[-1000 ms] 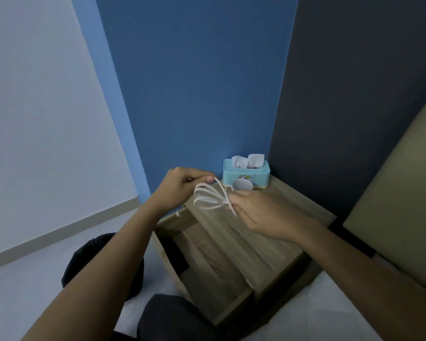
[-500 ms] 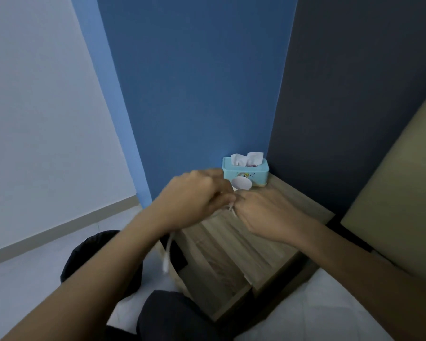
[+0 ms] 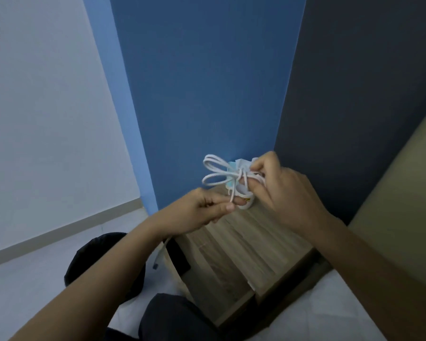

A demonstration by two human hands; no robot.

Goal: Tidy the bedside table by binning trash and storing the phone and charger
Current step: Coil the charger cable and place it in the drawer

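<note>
Dim bluish light, soft focus, wide-angle warping

Blue wall (image 3: 202, 82), dark panel (image 3: 359, 94), pale floor (image 3: 22, 286).

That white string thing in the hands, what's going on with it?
A person is bundling a thin white charger cable above a light wooden bedside table. The right hand pinches the looped bundle, while the left hand pulls a strand wrapped around its middle. The cable's loose end dangles below the left wrist. The table's drawer is open.
</note>
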